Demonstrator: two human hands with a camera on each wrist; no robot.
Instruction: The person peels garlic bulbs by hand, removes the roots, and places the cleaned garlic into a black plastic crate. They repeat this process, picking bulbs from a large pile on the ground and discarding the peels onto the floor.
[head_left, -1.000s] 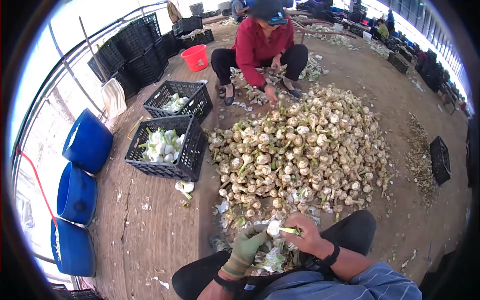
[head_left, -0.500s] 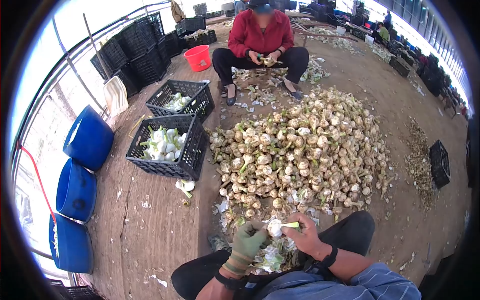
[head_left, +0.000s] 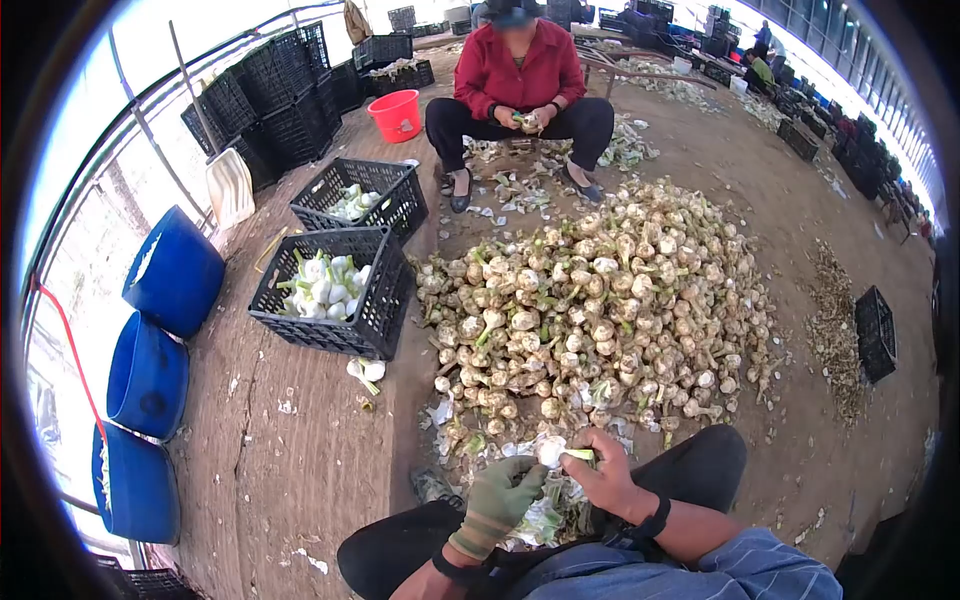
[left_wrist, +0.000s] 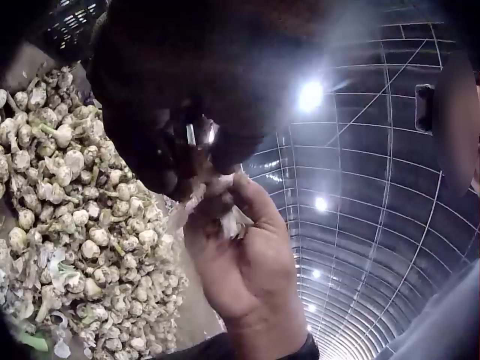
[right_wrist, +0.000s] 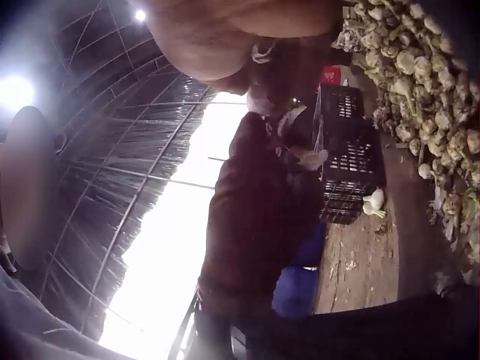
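Here, our gloved left hand (head_left: 497,497) and bare right hand (head_left: 603,472) pinch one white peeled bulb (head_left: 551,452) (green stalk), beside a knobbly bulb heap (head_left: 600,300).

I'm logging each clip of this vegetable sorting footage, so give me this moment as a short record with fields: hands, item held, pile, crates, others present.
left hand: gloved, holds the bulb
right hand: bare, pinches the bulb's green stalk end
item held: white bulb
pile: unpeeled bulbs heaped on the ground ahead
crates: black crate holding peeled white bulbs; second crate behind it
others present: person in red top seated beyond the pile
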